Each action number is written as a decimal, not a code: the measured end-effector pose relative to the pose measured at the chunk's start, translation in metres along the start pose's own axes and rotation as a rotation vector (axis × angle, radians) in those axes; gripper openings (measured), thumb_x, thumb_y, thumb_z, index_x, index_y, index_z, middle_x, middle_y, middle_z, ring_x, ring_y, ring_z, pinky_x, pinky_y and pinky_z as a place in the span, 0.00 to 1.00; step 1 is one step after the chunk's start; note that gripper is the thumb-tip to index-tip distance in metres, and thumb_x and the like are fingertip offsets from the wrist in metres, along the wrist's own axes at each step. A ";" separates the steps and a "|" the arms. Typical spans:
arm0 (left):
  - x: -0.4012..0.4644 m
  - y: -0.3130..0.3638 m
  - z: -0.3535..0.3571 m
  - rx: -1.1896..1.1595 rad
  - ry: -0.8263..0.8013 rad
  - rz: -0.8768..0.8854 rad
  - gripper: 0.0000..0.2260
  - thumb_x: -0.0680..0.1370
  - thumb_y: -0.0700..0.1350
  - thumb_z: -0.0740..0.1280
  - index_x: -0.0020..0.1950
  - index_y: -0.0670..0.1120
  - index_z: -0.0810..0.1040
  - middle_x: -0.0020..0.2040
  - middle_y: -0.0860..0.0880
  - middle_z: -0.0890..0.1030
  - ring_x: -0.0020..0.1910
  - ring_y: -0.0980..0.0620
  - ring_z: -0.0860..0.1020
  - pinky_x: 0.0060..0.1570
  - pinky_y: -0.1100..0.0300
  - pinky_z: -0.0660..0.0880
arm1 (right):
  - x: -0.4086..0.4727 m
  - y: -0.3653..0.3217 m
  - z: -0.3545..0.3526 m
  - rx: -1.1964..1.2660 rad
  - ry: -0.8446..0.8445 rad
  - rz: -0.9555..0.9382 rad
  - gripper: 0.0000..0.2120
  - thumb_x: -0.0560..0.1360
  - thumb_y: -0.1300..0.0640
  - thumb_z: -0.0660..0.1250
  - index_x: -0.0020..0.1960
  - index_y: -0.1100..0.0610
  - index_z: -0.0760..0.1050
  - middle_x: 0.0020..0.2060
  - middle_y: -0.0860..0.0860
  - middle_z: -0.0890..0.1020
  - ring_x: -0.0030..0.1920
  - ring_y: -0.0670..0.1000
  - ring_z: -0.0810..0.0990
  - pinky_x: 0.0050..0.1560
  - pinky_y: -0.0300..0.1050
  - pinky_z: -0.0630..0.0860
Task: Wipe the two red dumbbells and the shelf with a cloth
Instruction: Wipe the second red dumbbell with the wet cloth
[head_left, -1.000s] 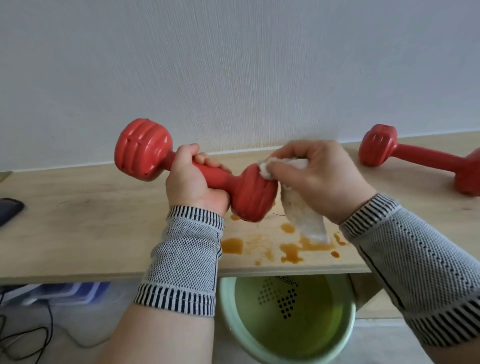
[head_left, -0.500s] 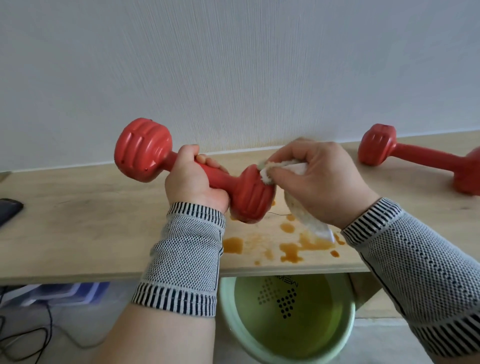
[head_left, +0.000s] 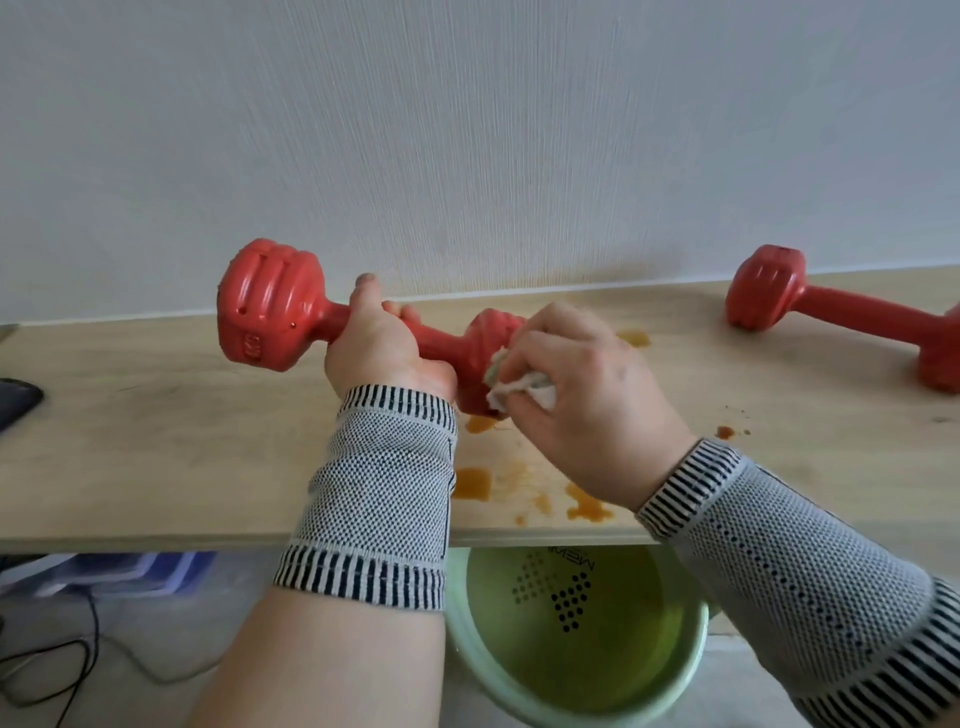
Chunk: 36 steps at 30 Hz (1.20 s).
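Note:
My left hand (head_left: 382, 353) grips the bar of a red dumbbell (head_left: 270, 306) and holds it just above the wooden shelf (head_left: 156, 447). Its left head points up and left; my right hand mostly covers its right head. A crumpled white cloth (head_left: 519, 384) is bunched in my right hand (head_left: 587, 400) and pressed against that right head. The second red dumbbell (head_left: 769, 293) lies on the shelf at the far right, partly cut off by the frame edge. Brown liquid stains (head_left: 472, 483) spot the shelf below my hands.
A green basin (head_left: 582, 639) stands on the floor under the shelf's front edge. A dark object (head_left: 15, 402) lies at the shelf's left end. Blue items (head_left: 130, 569) and a black cable (head_left: 67, 660) are on the floor at left. A white wall backs the shelf.
My right hand has slid with the cloth from the top of the dumbbell's right head down over its end, gathering the hanging cloth into the fist. The dumbbell has turned slightly in my left hand.

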<state>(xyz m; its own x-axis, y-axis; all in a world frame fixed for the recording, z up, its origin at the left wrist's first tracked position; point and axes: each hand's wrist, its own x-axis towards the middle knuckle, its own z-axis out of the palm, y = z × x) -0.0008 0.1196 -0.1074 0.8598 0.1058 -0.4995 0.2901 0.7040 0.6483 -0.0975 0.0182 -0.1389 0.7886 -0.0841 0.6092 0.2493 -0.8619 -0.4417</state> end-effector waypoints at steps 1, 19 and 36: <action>-0.002 0.001 0.000 0.006 -0.006 0.003 0.10 0.75 0.48 0.72 0.38 0.47 0.75 0.30 0.56 0.74 0.30 0.56 0.75 0.34 0.63 0.75 | 0.003 0.001 -0.002 0.025 0.022 0.043 0.04 0.68 0.61 0.74 0.40 0.56 0.79 0.41 0.48 0.77 0.41 0.46 0.75 0.42 0.32 0.71; -0.010 -0.006 0.001 0.125 -0.005 0.024 0.10 0.75 0.48 0.72 0.38 0.48 0.76 0.31 0.56 0.74 0.30 0.58 0.76 0.30 0.64 0.72 | 0.012 0.009 -0.010 0.096 0.044 0.196 0.07 0.70 0.58 0.72 0.39 0.51 0.74 0.39 0.44 0.75 0.40 0.45 0.75 0.40 0.30 0.68; -0.003 0.004 -0.002 0.000 0.020 -0.110 0.08 0.76 0.45 0.72 0.39 0.47 0.76 0.30 0.56 0.74 0.28 0.58 0.75 0.30 0.65 0.73 | 0.007 0.010 -0.016 0.164 0.051 0.102 0.05 0.68 0.59 0.73 0.40 0.54 0.77 0.42 0.47 0.78 0.42 0.47 0.78 0.43 0.39 0.74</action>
<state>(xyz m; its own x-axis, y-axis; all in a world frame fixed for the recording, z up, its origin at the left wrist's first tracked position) -0.0031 0.1235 -0.1042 0.8141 0.0423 -0.5792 0.3819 0.7123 0.5888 -0.0986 0.0010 -0.1288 0.7858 -0.1960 0.5866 0.2609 -0.7549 -0.6017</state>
